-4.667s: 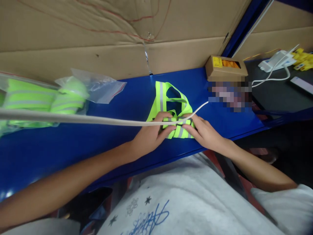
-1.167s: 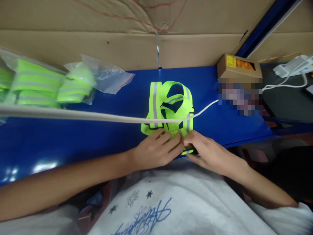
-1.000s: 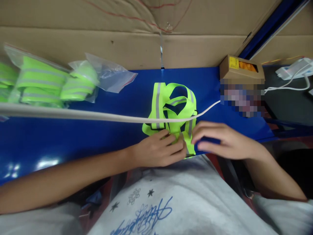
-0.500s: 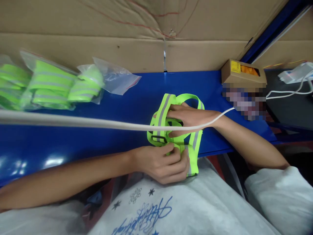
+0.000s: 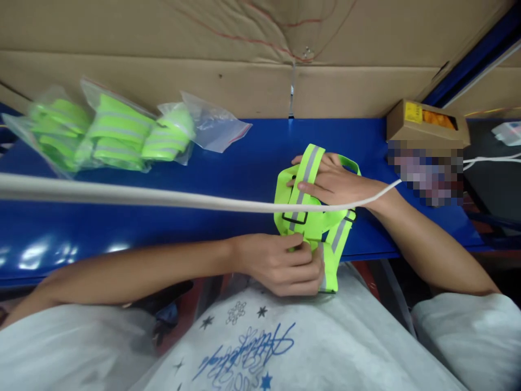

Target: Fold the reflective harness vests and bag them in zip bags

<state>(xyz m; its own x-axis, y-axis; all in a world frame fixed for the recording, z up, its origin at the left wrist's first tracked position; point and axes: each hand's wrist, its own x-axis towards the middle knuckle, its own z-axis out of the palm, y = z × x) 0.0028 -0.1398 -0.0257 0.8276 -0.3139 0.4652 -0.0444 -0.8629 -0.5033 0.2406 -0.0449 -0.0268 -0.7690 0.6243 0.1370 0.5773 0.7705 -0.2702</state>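
A neon-yellow strap vest (image 5: 310, 217) with grey reflective bands lies over the front edge of the blue table (image 5: 163, 217). My left hand (image 5: 285, 264) is closed on the vest's lower straps at the table edge, just above my lap. My right hand (image 5: 331, 182) reaches in from the right and grips the vest's upper bands, with its fingers wrapped round a reflective strap. A white cable (image 5: 163, 196) runs across the view in front of both hands.
Clear zip bags holding folded neon vests (image 5: 118, 136) lie at the back left of the table. A small cardboard box (image 5: 427, 122) stands at the back right. Cardboard sheets (image 5: 203, 60) form the back wall. A dark surface with white cabling (image 5: 492, 160) is further right.
My right hand left the vest's lower edge, reached over to its far side and took hold of the upper bands. My left hand pulled the lower straps toward my lap. The view shifted left.
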